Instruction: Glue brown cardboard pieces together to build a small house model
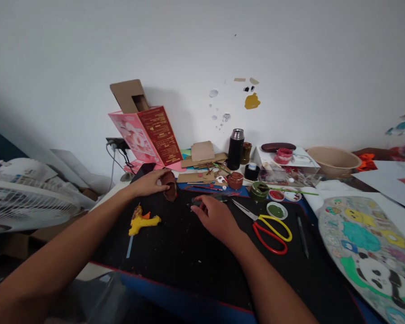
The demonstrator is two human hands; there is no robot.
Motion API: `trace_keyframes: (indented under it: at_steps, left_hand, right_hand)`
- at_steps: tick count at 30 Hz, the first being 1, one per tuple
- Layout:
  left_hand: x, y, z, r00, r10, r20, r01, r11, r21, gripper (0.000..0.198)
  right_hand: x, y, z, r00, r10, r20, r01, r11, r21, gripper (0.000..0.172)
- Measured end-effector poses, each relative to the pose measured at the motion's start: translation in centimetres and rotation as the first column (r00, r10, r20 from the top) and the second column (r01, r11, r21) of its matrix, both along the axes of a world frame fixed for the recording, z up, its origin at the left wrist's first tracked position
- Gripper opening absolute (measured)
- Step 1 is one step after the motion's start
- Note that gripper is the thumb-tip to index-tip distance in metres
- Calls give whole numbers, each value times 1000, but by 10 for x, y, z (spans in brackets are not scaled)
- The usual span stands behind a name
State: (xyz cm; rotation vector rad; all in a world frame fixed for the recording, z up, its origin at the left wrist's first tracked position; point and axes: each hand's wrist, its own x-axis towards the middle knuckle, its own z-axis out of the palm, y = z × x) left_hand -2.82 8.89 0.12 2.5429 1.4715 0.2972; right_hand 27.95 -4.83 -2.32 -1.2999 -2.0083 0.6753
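Observation:
Near the back of the black mat [178, 261], my left hand [154, 181] has its fingers round the upper edge of a small brown curved piece [169, 189]. My right hand [216, 216] rests on the mat to the right, its fingers curled in beside a small dark flat item [197, 202]; whether it grips that item is unclear. A yellow glue gun [142, 220] with a pale stick lies at the left of the mat. Scissors [272, 230] with red and yellow handles lie right of my right hand.
Behind the hands stand a black thermos [235, 150], an open green paint jar [258, 191], a brown jar [235, 180] and cardboard pieces [202, 151]. A dark pen [303, 236] and a painted round board [367, 252] are at right, a fan [30, 193] at left.

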Motion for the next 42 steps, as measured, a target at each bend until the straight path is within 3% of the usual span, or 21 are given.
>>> trace_keyframes:
  at_steps: [10, 14, 19, 25, 33, 42]
  left_hand:
    - [4, 1, 5, 998, 33, 60, -36, 998, 45, 88]
    - [11, -8, 19, 988, 50, 143, -60, 996, 61, 90]
    - [29, -24, 42, 901, 158, 404, -121, 986, -115, 89]
    - [52, -36, 60, 882, 157, 444, -94, 982, -161, 90]
    - [63, -38, 61, 887, 113, 448, -48, 987, -154, 86]
    - [82, -41, 61, 898, 30, 439, -48, 998, 31, 80]
  right_hand:
    - [-1, 0, 0, 1000, 21, 20, -20, 1000, -18, 30]
    - [-2, 0, -1, 999, 25, -41, -27, 999, -25, 30]
    - [-1, 2, -1, 986, -11, -164, 0, 998, -66, 26]
    - [1, 5, -1, 973, -46, -227, 24, 995, -97, 26]
    - [0, 3, -1, 968, -38, -248, 19, 997, -80, 27]
    - [-1, 2, 1, 961, -40, -272, 15, 996, -93, 25]
